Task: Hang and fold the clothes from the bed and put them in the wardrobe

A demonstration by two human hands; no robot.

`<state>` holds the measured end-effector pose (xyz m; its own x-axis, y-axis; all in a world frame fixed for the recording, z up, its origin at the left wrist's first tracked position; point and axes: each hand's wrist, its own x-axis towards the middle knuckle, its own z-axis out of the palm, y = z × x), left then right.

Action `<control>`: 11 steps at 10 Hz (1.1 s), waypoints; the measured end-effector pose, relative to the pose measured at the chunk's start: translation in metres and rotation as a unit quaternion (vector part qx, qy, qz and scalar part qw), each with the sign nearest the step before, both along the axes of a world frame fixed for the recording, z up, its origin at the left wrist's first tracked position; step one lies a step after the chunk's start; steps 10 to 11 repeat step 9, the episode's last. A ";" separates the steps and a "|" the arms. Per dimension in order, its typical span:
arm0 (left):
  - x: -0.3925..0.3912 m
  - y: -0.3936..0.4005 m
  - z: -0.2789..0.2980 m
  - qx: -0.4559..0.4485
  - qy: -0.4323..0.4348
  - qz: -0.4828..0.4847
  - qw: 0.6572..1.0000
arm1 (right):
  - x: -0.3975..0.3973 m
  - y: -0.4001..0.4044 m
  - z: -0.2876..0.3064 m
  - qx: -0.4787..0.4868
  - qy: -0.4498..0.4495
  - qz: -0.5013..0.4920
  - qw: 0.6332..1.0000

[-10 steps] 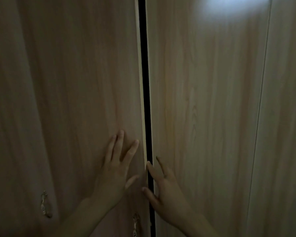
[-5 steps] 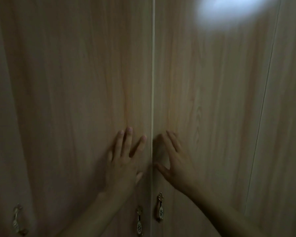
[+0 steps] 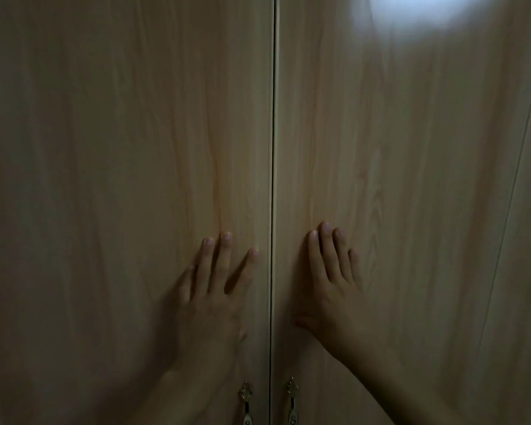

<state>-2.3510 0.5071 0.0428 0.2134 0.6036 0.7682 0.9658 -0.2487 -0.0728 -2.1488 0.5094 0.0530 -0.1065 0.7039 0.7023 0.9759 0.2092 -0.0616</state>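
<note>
Two light wood wardrobe doors fill the dim view, meeting at a thin vertical seam in the middle. My left hand (image 3: 210,305) lies flat with straight fingers against the left door (image 3: 129,148). My right hand (image 3: 334,289) presses flat on the right door (image 3: 396,179), just right of the seam. Neither hand holds anything. No clothes or bed are in view.
Two small brass handles hang below my hands, the left handle (image 3: 246,403) and the right handle (image 3: 292,400), one on each side of the seam. Another door seam (image 3: 515,179) runs down the far right. A pale light patch (image 3: 417,13) reflects at top right.
A dark gap between the doors has closed to a thin seam. Both hands moved up and flattened against the doors, and the two handles came into view below.
</note>
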 end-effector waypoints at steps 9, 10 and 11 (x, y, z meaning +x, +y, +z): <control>-0.011 -0.076 0.026 -0.229 -0.127 -0.085 0.961 | 0.002 -0.121 0.024 -0.171 0.052 0.021 0.984; -0.011 -0.076 0.026 -0.229 -0.127 -0.085 0.961 | 0.002 -0.121 0.024 -0.171 0.052 0.021 0.984; -0.011 -0.076 0.026 -0.229 -0.127 -0.085 0.961 | 0.002 -0.121 0.024 -0.171 0.052 0.021 0.984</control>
